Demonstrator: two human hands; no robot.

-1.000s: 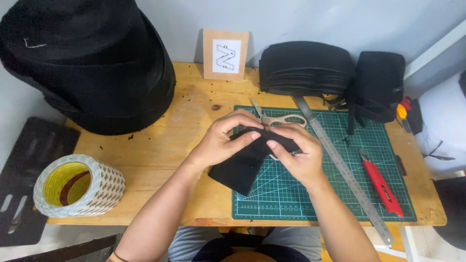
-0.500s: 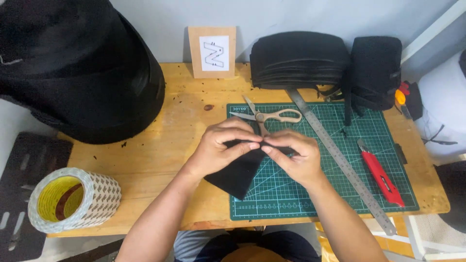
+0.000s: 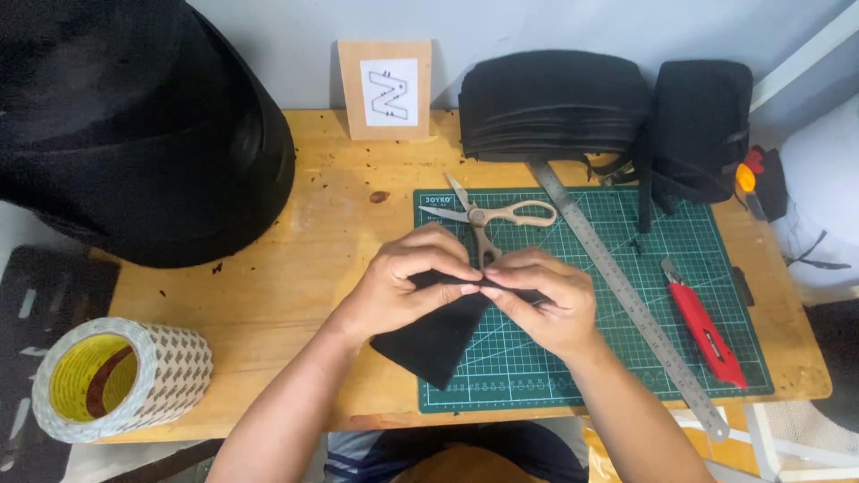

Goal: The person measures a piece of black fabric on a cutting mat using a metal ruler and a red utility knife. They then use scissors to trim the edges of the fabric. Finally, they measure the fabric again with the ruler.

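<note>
From my remote station I note the fingertips (image 3: pixel 467 288) of both hands meeting at the top edge of a piece of black fabric (image 3: pixel 436 337), pinched narrow on it: the left hand (image 3: pixel 403 288) grips the edge from the left, thumb underneath and fingers curled over, and the right hand (image 3: pixel 544 300) closes on the same edge from the right, its index finger laid along the fold. The fabric hangs down from that grip in a rough wedge, its lower point lying across the left border of the green cutting mat (image 3: pixel 599 358) and partly on the wooden table (image 3: pixel 295 268). The hands cover the fabric's upper portion, so I cannot tell how it is folded there. Just behind the knuckles lie scissors (image 3: pixel 494 217) with cream handles, blades open, one handle running under the hands. A steel ruler (image 3: pixel 626 295) lies diagonally across the mat, just right of the right hand, and a red utility knife (image 3: pixel 705 333) rests beyond it, apart from the ruler. At the table's back edge sit a stack of black fabric pieces (image 3: pixel 553 105) and a black strapped bundle (image 3: pixel 702 125), and a small wooden card with a zigzag diagram (image 3: pixel 385 88) leans on the wall. A large black roll (image 3: pixel 134 125) occupies the left rear. A roll of tape (image 3: pixel 116 380) stands at the near left corner, well apart from the hands.
</note>
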